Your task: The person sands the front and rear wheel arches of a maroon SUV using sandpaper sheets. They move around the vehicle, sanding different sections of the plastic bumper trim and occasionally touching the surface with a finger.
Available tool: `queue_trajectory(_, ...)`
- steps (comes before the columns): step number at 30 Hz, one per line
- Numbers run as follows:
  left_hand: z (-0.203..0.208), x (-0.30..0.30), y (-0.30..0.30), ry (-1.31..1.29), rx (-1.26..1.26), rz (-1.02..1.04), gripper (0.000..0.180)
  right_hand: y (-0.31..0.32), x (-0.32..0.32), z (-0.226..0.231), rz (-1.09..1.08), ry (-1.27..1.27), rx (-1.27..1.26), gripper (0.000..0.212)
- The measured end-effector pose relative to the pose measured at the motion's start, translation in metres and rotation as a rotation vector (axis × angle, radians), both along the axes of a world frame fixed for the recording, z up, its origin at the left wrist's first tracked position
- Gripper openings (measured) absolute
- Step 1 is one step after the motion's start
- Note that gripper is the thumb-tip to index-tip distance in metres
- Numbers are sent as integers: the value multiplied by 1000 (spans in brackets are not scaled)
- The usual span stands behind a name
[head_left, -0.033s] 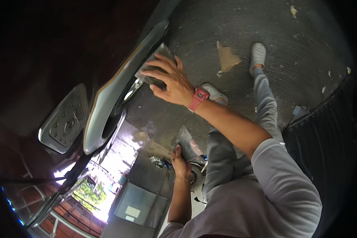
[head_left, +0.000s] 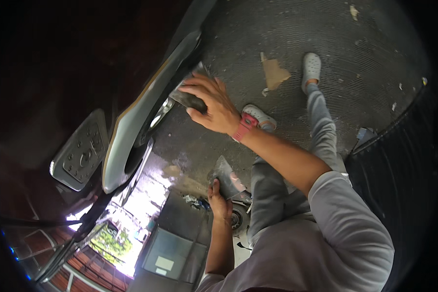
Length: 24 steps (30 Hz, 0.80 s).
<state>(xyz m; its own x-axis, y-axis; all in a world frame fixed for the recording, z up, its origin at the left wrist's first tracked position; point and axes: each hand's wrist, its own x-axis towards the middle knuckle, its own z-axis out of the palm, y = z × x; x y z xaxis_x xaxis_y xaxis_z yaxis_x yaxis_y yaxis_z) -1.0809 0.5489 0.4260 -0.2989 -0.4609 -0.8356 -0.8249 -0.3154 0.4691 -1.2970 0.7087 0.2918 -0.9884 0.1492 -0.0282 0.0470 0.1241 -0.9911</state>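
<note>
My right hand, with a red watch on the wrist, is bent over a worn grey flat pad. It holds the pad beside the lower edge of a pale grey curved panel with a brownish border, on a dark vehicle body. Whether the pad touches the panel's underside cannot be made out. Lower down, my left hand pinches a thin, dusty grey sheet by its near edge, thumb on top. The sheet has a pinkish patch and hangs apart from the vehicle.
A silver-framed plate with a round emblem sits on the dark body at left. A torn brown cardboard piece and scraps lie on the ridged grey floor. My feet wear pale clogs. A black sheet-like surface stands at right.
My right hand and the pad have shifted slightly right and toward me along the panel, the fingers closer together. The left hand still holds the sheet. The whole view has shifted a little.
</note>
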Motion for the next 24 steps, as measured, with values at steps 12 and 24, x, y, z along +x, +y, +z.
queue_trajectory(12, 52, -123, 208, 200, 57, -685, 48, 321, 144, 115, 146, -376, -273, 53)
queue_trajectory(24, 101, -246, 463, 610, 162, -517, 57, 520, 84, 295, 366, -132, 658, 68)
